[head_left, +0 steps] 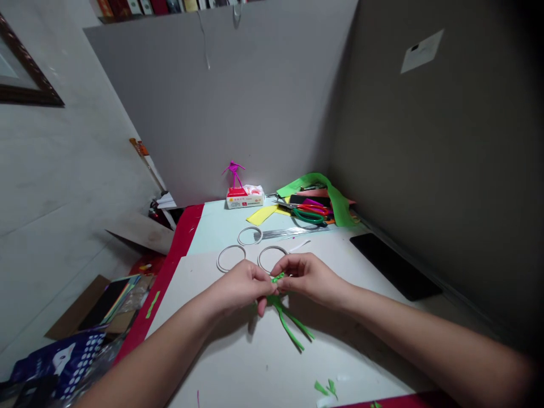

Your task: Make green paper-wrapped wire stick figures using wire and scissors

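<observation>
Between both hands, just above the white table surface (238, 351), is a small green figure (293, 328) that looks made of twisted strips. Two thin green strands hang from it toward the lower right. My left hand (244, 286) is closed, pinching the figure's upper part from the left. My right hand (308, 275) pinches the same part from the right, thumb and forefinger together. The fingers hide most of the figure's top. Right behind the hands lie white rings, one a left ring (232, 259) and one a right ring (260, 258).
A pink figure (235, 173) stands on a tissue pack (245, 197) at the back. Green-handled scissors (309, 216), a green strip (340, 204) and thin wires (293, 233) lie nearby. A black phone-like slab (395, 266) is at right. Green scraps (326, 389) lie in front.
</observation>
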Action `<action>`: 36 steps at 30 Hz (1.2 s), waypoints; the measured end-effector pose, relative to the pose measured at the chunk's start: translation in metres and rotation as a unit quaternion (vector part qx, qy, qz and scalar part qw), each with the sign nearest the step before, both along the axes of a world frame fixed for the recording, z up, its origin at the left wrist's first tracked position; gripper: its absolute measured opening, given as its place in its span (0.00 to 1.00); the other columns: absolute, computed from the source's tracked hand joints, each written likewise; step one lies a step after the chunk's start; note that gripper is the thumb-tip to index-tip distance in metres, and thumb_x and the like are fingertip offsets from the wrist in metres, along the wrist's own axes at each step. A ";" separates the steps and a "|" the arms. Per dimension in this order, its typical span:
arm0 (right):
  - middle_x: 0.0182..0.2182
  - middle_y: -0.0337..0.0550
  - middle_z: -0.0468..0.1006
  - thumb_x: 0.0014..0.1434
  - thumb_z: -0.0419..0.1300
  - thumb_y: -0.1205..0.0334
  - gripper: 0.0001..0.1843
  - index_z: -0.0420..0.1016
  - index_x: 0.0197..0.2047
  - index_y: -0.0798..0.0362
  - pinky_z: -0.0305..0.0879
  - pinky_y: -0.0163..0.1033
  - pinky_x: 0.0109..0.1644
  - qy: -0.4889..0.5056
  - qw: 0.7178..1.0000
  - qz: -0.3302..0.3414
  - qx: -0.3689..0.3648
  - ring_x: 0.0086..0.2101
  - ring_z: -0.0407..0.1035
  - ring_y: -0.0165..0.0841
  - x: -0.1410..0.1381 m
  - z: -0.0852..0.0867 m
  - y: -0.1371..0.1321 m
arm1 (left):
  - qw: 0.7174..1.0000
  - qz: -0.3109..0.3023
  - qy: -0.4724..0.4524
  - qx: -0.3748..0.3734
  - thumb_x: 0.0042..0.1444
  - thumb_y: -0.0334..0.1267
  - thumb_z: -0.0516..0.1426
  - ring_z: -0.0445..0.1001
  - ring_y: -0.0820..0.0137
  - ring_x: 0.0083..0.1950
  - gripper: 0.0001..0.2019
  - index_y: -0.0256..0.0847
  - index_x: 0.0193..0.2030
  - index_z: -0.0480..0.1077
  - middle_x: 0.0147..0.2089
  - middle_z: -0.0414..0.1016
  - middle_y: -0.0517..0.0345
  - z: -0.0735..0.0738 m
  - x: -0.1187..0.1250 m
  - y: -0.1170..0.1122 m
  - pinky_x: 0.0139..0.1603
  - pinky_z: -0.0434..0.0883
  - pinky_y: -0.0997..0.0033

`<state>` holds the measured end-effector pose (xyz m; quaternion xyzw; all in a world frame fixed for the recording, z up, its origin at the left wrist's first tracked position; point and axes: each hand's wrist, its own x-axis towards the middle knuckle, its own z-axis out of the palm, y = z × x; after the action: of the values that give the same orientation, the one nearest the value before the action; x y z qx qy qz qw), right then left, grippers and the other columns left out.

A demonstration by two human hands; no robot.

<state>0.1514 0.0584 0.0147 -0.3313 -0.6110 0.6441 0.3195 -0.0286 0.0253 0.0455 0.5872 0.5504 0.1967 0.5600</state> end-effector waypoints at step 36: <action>0.26 0.41 0.75 0.52 0.64 0.61 0.04 0.75 0.29 0.53 0.65 0.37 0.33 -0.018 0.988 -0.061 0.137 0.29 0.68 0.32 0.001 -0.010 0.003 | 0.991 0.023 -0.119 -0.058 0.50 0.37 0.54 0.46 0.80 0.12 0.10 0.38 0.20 0.66 0.15 0.72 0.56 -0.007 0.002 0.006 0.16 0.42 0.73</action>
<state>0.1520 0.0610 0.0046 -0.3325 -0.6776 0.5273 0.3902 -0.0268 0.0308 0.0387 0.5129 0.5038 0.2457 0.6502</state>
